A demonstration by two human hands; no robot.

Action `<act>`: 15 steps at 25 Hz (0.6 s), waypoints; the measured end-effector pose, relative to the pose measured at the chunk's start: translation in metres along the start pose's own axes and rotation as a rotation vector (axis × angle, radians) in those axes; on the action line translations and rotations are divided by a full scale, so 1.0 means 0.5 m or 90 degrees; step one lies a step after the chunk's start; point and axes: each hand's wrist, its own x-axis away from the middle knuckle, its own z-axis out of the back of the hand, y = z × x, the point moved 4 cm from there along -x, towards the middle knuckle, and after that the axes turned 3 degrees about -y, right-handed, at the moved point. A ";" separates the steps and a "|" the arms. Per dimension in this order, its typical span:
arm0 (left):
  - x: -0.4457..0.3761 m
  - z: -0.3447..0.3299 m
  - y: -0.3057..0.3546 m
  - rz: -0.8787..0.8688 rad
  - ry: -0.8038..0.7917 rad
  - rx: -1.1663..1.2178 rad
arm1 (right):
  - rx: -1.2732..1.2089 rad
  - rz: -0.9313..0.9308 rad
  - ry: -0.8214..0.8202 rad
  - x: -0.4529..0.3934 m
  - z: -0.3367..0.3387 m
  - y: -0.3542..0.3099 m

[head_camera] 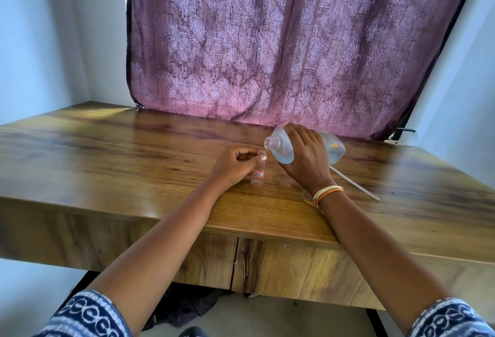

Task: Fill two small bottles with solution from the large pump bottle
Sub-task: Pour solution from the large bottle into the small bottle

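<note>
A wooden table (134, 149) with a glossy grain top fills the view, its front edge showing a seam between two drawer-like panels. Behind the table hangs a purple patterned curtain (281, 41), with pale blue walls on either side. One small clear bottle (258, 171) stands upright near the middle of the table, a white label with an orange border on its side; only this one small bottle can be seen. The left hand (233, 167) has its fingers curled about the neck of it, thumb at the rim. Just right of it, above the table, the right hand (305, 157) grips one large clear bottle (284, 146) – tilted on its side, open neck aimed at the small bottle's mouth, pump off. One thin white tube (356, 184) lies on the table to the right of the small bottle – threaded bangles (326, 193) circle the right wrist
</note>
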 end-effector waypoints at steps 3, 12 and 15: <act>-0.002 -0.001 -0.002 -0.004 -0.003 0.011 | 0.004 0.005 0.008 0.002 0.004 -0.002; 0.002 -0.004 0.003 0.009 -0.011 0.054 | 0.030 0.030 0.013 0.004 0.005 -0.009; 0.003 -0.005 0.007 -0.003 -0.015 0.043 | 0.035 0.036 0.015 0.003 0.008 -0.013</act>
